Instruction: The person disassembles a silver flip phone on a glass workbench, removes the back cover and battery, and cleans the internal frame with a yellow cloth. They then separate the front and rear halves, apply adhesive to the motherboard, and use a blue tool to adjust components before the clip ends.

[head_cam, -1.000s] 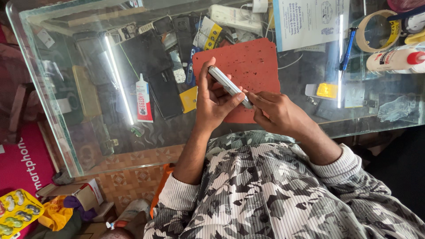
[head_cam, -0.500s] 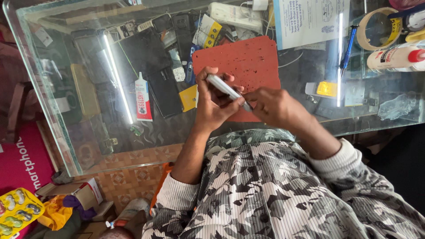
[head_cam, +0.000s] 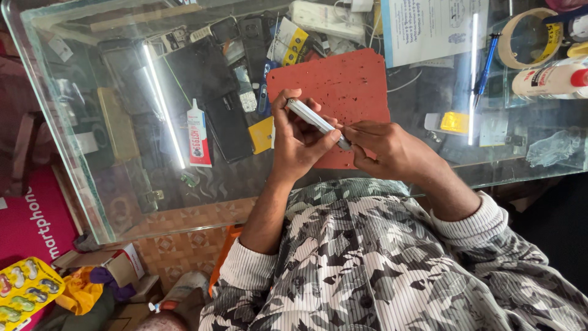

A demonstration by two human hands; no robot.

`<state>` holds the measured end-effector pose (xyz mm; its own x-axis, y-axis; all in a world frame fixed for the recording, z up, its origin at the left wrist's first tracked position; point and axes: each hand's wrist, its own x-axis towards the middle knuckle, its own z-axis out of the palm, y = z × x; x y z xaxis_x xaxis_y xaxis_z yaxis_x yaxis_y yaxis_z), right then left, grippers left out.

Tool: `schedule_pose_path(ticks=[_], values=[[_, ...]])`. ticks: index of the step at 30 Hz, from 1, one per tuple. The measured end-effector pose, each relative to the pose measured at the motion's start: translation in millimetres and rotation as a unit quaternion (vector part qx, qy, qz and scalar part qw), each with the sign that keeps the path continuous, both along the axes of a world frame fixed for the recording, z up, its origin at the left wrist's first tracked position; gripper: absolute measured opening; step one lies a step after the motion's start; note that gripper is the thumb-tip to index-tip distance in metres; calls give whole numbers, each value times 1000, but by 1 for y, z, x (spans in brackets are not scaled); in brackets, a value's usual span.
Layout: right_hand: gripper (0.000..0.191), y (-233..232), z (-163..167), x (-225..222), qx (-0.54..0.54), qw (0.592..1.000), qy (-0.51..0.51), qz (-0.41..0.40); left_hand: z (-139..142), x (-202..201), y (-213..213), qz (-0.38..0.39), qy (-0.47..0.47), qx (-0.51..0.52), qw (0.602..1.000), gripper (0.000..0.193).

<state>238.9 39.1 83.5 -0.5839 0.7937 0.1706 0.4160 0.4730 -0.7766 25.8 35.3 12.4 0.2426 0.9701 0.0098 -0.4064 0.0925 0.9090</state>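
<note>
The left hand (head_cam: 297,144) curls around a slim silver phone (head_cam: 315,121), held edge-on and tilted, fingers wrapped along its far side and thumb on the near one. The right hand (head_cam: 383,147) is pinched shut at the phone's lower end, fingertips touching it; whether it grips a small tool there cannot be told. Both hands hover above the near edge of a red work mat (head_cam: 343,83), which lies on a glass-topped counter (head_cam: 122,202) (phones and parts show through the pane on a shelf beneath). At the far edge lies a printed paper sheet (head_cam: 432,27), with a roll of tape (head_cam: 520,37) to its right and a white bottle with a red cap (head_cam: 551,79) near that. A white and red glue tube (head_cam: 198,135) rests left of the mat. A blue pen (head_cam: 485,67) lies between sheet and tape roll.
</note>
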Motion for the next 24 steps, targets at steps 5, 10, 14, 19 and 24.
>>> schedule_pose_path(ticks=[5, 10, 14, 19, 24], values=[[36, -2, 2, -2, -77, 995, -60, -21, 2, 0, 1, -13, 34, 19, 999, 83], [40, -8, -1, -7, -6, 998, -57, -33, 1, -1, 2, -28, 8, 21, 999, 80], [44, -15, -6, -9, 20, 995, -76, -55, -2, -1, 0, -25, 4, 23, 999, 79], [45, -16, -10, -7, 25, 996, -67, -53, -4, -1, -1, -21, 15, 31, 999, 78], [25, -23, -11, 2, 48, 991, -37, -119, -5, -7, 4, 18, -3, 66, 998, 75]])
